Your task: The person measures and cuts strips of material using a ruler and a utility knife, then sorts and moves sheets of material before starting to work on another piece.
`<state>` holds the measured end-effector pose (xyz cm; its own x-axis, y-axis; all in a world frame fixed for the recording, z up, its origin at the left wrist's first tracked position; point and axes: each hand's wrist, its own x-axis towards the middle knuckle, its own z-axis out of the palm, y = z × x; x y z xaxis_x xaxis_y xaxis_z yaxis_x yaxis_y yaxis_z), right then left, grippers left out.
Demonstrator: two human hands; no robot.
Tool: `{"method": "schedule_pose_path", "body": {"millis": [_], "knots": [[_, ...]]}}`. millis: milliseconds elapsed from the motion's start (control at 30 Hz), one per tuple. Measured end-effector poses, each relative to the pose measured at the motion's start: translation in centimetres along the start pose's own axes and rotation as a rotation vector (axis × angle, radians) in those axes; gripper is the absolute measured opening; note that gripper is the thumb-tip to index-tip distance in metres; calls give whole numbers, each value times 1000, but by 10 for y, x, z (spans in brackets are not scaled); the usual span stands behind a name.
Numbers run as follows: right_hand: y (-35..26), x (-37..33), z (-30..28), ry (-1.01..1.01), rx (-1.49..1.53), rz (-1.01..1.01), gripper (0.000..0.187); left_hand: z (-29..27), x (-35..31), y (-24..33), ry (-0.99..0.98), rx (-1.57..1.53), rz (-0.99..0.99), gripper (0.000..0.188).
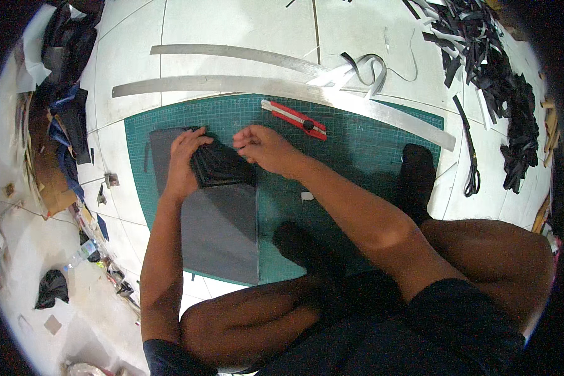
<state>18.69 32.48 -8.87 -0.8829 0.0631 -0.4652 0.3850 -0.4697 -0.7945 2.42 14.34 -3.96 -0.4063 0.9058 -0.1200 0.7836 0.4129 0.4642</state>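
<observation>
My left hand [185,160] is closed over the far part of a stack of dark grey sheets [222,164], with its fingertips over the far edge. Several layers fan out to the right of the thumb side. More of the same dark material [219,229] lies flat, nearer to me. Just right of the fanned layers, my right hand [263,149] is raised with its fingers curled together; whether anything is pinched in them cannot be seen. A red utility knife [294,119] lies beyond the right hand on the green cutting mat [357,169].
Two long metal rulers [232,84] lie along the mat's far side, with pale and black strips [363,72] at their right. Black-handled scissors [472,178] rest on the tiles. A heap of black scraps [507,106] lies far right. Folded dark material [72,50] is piled at left.
</observation>
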Motion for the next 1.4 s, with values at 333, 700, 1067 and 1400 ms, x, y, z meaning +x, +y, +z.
{"method": "schedule_pose_path", "body": {"millis": [333,700,1067,1400], "knots": [[17,-9,13,48,-168,-257,28,4,-5,-8,20,-39,4,48],[-4,-2,17,44,-406,-382,25,5,-3,-10,6,-20,-8,50],[-24,-4,21,-2,-517,-363,25,4,-3,-9,1,-25,-8,51],[-20,-8,20,1,-543,-384,24,2,-4,-9,-11,7,9,52]]}}
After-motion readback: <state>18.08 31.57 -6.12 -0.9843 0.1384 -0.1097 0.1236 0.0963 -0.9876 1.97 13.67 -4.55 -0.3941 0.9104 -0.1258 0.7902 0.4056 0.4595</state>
